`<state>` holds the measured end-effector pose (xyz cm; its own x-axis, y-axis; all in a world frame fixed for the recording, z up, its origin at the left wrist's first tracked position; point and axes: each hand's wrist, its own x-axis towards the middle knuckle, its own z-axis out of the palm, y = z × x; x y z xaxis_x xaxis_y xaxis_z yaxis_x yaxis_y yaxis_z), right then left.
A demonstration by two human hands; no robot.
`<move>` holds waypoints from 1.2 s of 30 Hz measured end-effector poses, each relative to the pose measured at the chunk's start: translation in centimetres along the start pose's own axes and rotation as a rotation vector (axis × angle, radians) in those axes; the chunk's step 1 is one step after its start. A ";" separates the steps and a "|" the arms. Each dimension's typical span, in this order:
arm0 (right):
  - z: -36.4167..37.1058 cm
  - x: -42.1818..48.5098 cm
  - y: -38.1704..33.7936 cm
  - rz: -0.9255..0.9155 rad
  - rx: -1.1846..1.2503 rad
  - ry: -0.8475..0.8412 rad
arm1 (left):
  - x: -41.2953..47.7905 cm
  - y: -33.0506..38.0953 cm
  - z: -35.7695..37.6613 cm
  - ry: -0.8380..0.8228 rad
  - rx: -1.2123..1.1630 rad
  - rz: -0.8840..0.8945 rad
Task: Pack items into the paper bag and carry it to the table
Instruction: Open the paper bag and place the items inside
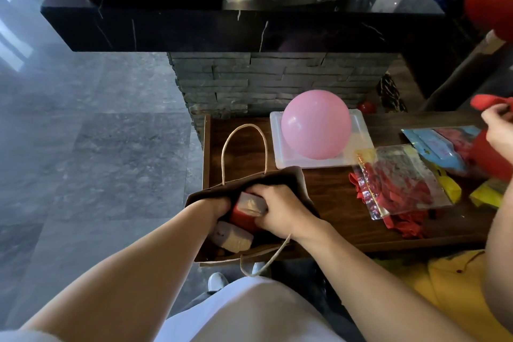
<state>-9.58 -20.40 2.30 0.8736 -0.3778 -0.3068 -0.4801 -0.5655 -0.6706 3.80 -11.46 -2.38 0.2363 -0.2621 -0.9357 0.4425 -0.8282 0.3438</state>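
Observation:
A brown paper bag [288, 175] with twine handles stands open at the near left corner of a low wooden table [327, 197]. Both my hands reach into its mouth. My right hand [280, 209] grips a red and beige box [245, 209] from the right side. My left hand [220, 207] is partly hidden inside the bag, pressed against the box's left side. Below the box lies a white and tan packet [234, 236] on other items deep in the bag.
A pink balloon [316, 124] rests on a white tray [361, 130]. Clear packets of red balloons [399, 180] and yellow wrappers [449, 189] lie to the right. Another person's hand [499, 130] holds red balloons at the far right. A black marble counter [222, 25] stands behind the table.

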 end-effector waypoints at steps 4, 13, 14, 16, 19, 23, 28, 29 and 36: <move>-1.6 -0.3 0.1 -0.025 0.013 0.078 | 0.3 -0.6 -0.1 -0.046 -0.104 -0.150; -0.5 1.4 0.1 -0.012 -0.037 -0.005 | -0.1 0.3 0.3 0.028 -0.115 -0.102; -0.1 1.7 -0.1 -0.017 -0.054 -0.025 | 0.0 0.2 0.3 0.042 -0.125 -0.098; 0.8 2.2 -0.1 -0.030 -0.099 -0.043 | 0.2 -0.1 0.0 0.060 -0.157 -0.095; 1.7 2.6 -0.1 0.021 0.032 -0.060 | 0.3 -0.1 -0.3 0.068 -0.248 -0.092; 2.0 3.2 -0.1 0.033 0.071 -0.075 | 0.3 0.2 -0.2 0.074 -0.325 -0.092; 2.0 4.0 1.0 0.263 0.226 -0.113 | 0.2 0.2 -0.4 0.093 -0.324 -0.133; 2.2 4.1 1.0 0.339 0.264 -0.127 | 0.1 0.2 -0.5 0.099 -0.314 -0.149; 3.7 5.2 1.3 0.515 0.290 -0.066 | -0.8 1.1 -0.6 0.110 -0.272 -0.107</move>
<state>-5.39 -20.38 -2.61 0.5418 -0.4985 -0.6768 -0.8101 -0.0951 -0.5785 4.60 -11.89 -1.21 0.2616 -0.1132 -0.9585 0.6814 -0.6816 0.2665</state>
